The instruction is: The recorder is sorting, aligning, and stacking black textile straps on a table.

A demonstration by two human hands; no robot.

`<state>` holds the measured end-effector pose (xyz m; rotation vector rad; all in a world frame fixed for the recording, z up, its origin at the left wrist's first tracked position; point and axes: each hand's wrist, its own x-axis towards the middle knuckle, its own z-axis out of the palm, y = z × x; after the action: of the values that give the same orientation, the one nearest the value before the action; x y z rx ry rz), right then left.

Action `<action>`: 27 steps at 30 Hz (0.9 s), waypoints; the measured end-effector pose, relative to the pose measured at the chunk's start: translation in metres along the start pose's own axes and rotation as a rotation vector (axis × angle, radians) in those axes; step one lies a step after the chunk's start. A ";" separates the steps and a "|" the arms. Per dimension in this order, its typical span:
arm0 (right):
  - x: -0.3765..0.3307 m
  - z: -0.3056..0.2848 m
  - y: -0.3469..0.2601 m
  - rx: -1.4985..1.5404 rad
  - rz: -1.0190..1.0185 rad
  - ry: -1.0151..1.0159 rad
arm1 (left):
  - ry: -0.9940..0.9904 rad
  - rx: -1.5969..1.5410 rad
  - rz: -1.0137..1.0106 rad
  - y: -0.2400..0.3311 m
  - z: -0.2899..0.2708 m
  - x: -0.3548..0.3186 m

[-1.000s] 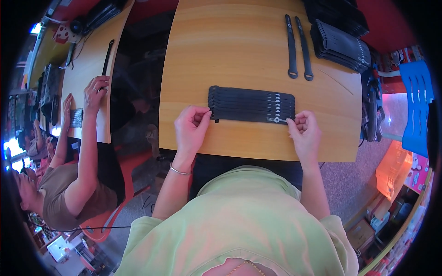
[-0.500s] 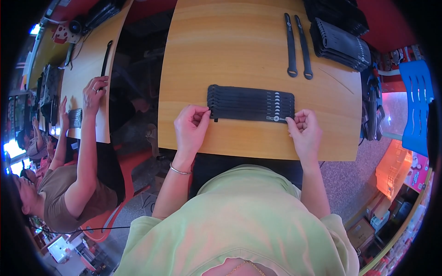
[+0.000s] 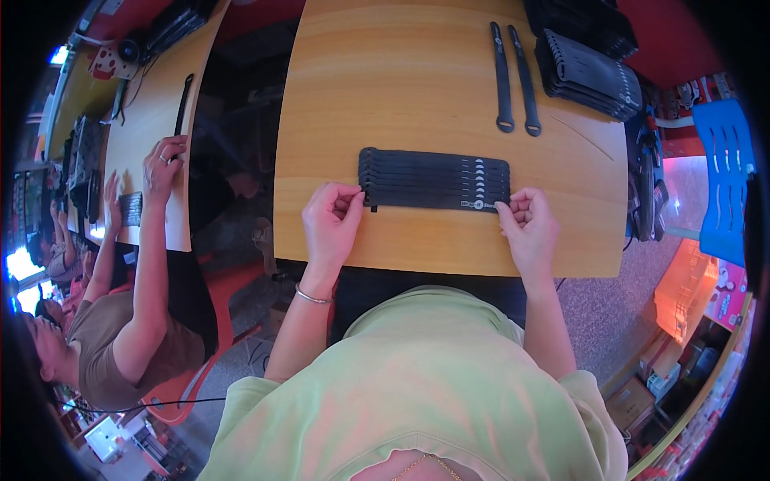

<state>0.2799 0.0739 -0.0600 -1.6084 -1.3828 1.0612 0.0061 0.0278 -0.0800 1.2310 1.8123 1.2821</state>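
On the wooden table (image 3: 385, 88) before me lies an overlapping row of black straps (image 3: 417, 175), fanned so that a white mark shows on each one. My left hand (image 3: 333, 216) pinches the left end of the nearest strap between thumb and fingers. At that strap's right end, my right hand (image 3: 531, 223) has thumb and forefinger closed on the corner. A small dark tab shows under the row near my left fingertips. Two single straps (image 3: 503, 80) with looped ends lie farther off, to the right.
A stack of folded black straps (image 3: 589, 74) sits at the far right, beside a darker pile (image 3: 581, 24). A thin strand (image 3: 584, 138) lies near it. To the left, a co-worker (image 3: 132, 341) handles straps at another table. An orange crate (image 3: 686, 293) and blue slatted plastic (image 3: 722, 180) stand right.
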 end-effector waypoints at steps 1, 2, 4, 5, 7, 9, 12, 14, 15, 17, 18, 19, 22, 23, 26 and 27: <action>0.000 0.000 0.000 -0.007 0.005 -0.007 | 0.004 0.004 0.006 -0.001 0.000 0.000; 0.001 0.000 0.000 -0.014 0.010 -0.015 | 0.005 0.004 0.006 0.000 0.000 0.000; 0.001 -0.001 0.000 -0.013 0.004 -0.013 | 0.015 0.023 0.004 0.002 0.001 -0.001; 0.001 -0.001 0.000 -0.013 0.000 -0.010 | 0.014 0.021 0.005 0.002 0.002 -0.001; 0.001 -0.001 0.000 -0.013 -0.004 -0.004 | 0.019 0.034 0.009 0.003 0.002 -0.001; 0.000 -0.001 -0.001 -0.011 -0.009 -0.001 | 0.021 0.030 0.011 0.003 0.002 -0.001; 0.000 -0.001 -0.003 -0.040 0.009 -0.018 | 0.027 0.025 0.016 0.002 0.002 -0.001; 0.000 0.000 -0.003 -0.029 0.004 -0.004 | 0.027 0.023 0.022 0.001 0.002 -0.001; 0.000 0.000 -0.002 -0.028 0.003 -0.002 | 0.029 0.025 0.023 0.001 0.002 -0.001; 0.000 0.000 0.000 -0.045 -0.008 -0.001 | 0.031 0.026 0.026 0.002 0.003 -0.001; 0.000 0.000 -0.001 -0.044 -0.009 0.001 | 0.031 0.022 0.026 0.002 0.003 -0.001; 0.000 0.000 -0.001 -0.052 -0.012 0.001 | 0.034 0.019 0.027 0.002 0.003 -0.001; 0.000 0.000 0.003 -0.089 -0.063 0.008 | 0.043 0.029 0.039 0.003 0.002 -0.001; 0.000 0.000 0.005 -0.120 -0.109 0.014 | 0.044 0.029 0.042 0.003 0.002 -0.002; -0.001 -0.001 0.006 -0.055 -0.100 0.063 | 0.035 0.035 0.039 0.012 0.002 -0.002; -0.001 -0.002 0.007 -0.055 -0.103 0.066 | 0.069 0.097 0.048 0.018 0.002 -0.005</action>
<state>0.2843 0.0719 -0.0651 -1.5787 -1.4461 0.9095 0.0160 0.0261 -0.0636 1.3040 1.9244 1.2902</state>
